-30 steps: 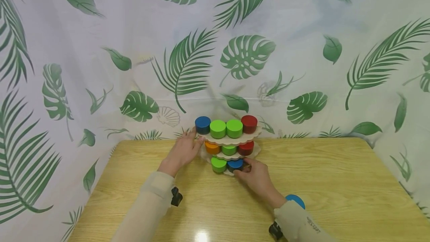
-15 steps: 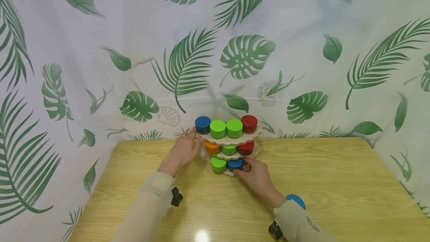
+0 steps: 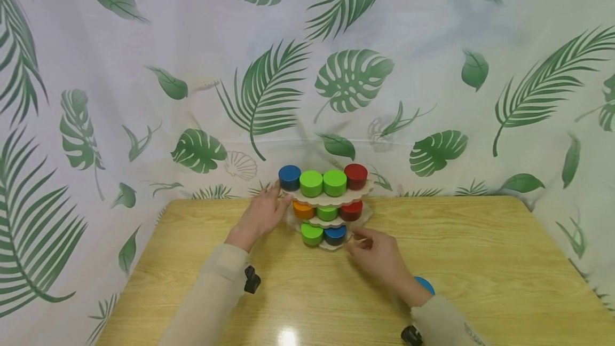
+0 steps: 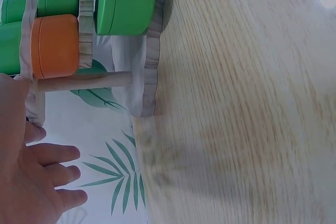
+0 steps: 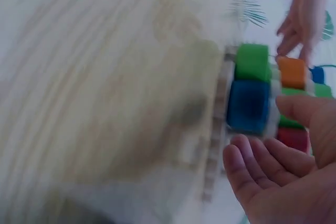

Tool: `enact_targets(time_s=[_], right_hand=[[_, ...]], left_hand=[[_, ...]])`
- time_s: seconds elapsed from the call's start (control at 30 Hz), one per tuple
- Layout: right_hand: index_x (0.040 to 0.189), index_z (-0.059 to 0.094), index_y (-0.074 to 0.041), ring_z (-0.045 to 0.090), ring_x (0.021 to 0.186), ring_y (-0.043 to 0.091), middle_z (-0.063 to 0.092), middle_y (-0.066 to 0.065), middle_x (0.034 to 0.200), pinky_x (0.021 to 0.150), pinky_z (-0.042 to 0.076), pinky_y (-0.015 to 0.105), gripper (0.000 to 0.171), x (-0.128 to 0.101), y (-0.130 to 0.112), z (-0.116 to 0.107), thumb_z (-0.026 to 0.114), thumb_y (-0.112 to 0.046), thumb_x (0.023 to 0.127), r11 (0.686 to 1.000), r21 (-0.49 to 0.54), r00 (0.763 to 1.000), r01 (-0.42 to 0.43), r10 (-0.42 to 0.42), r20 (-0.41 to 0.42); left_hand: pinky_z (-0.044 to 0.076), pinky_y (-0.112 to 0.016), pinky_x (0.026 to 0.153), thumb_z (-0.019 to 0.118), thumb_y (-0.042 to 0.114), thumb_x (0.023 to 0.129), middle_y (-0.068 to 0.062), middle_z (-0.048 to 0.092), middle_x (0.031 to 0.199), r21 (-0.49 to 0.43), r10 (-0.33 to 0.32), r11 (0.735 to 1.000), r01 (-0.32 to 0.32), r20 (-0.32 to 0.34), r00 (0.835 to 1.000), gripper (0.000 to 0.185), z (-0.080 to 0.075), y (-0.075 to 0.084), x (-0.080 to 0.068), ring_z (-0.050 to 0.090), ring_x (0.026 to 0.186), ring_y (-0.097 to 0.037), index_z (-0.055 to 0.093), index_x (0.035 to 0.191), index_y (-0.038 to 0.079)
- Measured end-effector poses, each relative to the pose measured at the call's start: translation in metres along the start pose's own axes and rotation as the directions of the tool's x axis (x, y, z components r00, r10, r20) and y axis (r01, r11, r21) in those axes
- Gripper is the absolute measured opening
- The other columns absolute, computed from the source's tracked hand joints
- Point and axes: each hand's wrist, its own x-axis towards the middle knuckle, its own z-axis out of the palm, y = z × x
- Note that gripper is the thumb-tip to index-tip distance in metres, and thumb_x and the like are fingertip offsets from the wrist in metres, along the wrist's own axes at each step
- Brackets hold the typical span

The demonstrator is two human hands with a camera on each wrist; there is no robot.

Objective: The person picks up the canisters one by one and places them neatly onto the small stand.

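A wooden three-tier stand (image 3: 331, 201) with scalloped edges stands at the table's back. My left hand (image 3: 259, 216) pinches the left end of its top tier; in the left wrist view the thumb and a fingertip lie on either side of the board, other fingers loose. My right hand (image 3: 377, 255) is just right of the lowest tier, fingers slightly bent and holding nothing. Beside it, a blue cylinder (image 3: 334, 235) sits on that tier next to a green cylinder (image 3: 312, 234). Above are an orange cylinder (image 4: 55, 45), green and red ones, and a top row of several.
A blue round piece (image 3: 425, 284) lies on the wooden table (image 3: 480, 260), partly hidden behind the right forearm. A white cloth (image 3: 298, 68) printed with green leaves hangs directly behind the table.
My right hand has let go of the blue cylinder on the lowest tier and drawn back to the right. My left hand stays at the top tier's left end.
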Motion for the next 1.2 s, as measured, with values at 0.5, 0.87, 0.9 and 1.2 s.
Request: enact_targets(time_s=[0.5,0.87,0.9,1.2], right_hand=[[0.139,0.068,-0.008,0.07,0.118,0.031,0.072,0.009,0.134,0.095,0.061,0.037,0.044,-0.049,0.03,-0.08,0.074,-0.029,0.1,0.969,-0.101,0.956,0.226,-0.201,0.215],[0.141,0.066,-0.014,0.067,0.121,0.037,0.071,0.004,0.137,0.092,0.061,0.034,0.065,-0.079,0.06,-0.111,0.086,-0.044,0.087,0.964,-0.23,0.967,0.134,-0.076,0.245],[0.142,0.065,-0.014,0.067,0.121,0.038,0.07,0.006,0.138,0.091,0.061,0.032,0.067,-0.081,0.062,-0.113,0.086,-0.045,0.087,0.967,-0.228,0.965,0.118,-0.056,0.258],[0.149,0.057,-0.011,0.063,0.13,0.042,0.059,0.019,0.15,0.091,0.06,0.028,0.079,-0.087,0.077,-0.124,0.086,-0.047,0.085,0.975,-0.204,0.903,-0.09,0.166,0.396]], left_hand=[[0.026,-0.057,0.13,0.031,0.056,0.113,-0.018,0.032,0.171,-0.028,-0.057,0.998,0.058,0.019,0.998,0.077,-0.001,-0.005,0.0,0.029,0.157,-0.049,0.023,0.167,0.002],[0.025,-0.058,0.13,0.032,0.057,0.113,-0.017,0.032,0.171,-0.055,-0.036,0.998,0.036,0.01,0.999,0.077,-0.002,-0.002,0.002,0.029,0.157,-0.048,0.025,0.167,0.003],[0.025,-0.057,0.13,0.032,0.057,0.113,-0.017,0.032,0.171,-0.051,-0.034,0.998,0.034,0.01,0.999,0.077,-0.001,-0.002,0.003,0.029,0.157,-0.048,0.025,0.167,0.003],[0.027,-0.058,0.13,0.032,0.057,0.113,-0.017,0.033,0.171,-0.035,-0.05,0.998,0.05,0.01,0.999,0.077,0.0,-0.002,0.001,0.03,0.156,-0.049,0.025,0.167,0.003]])
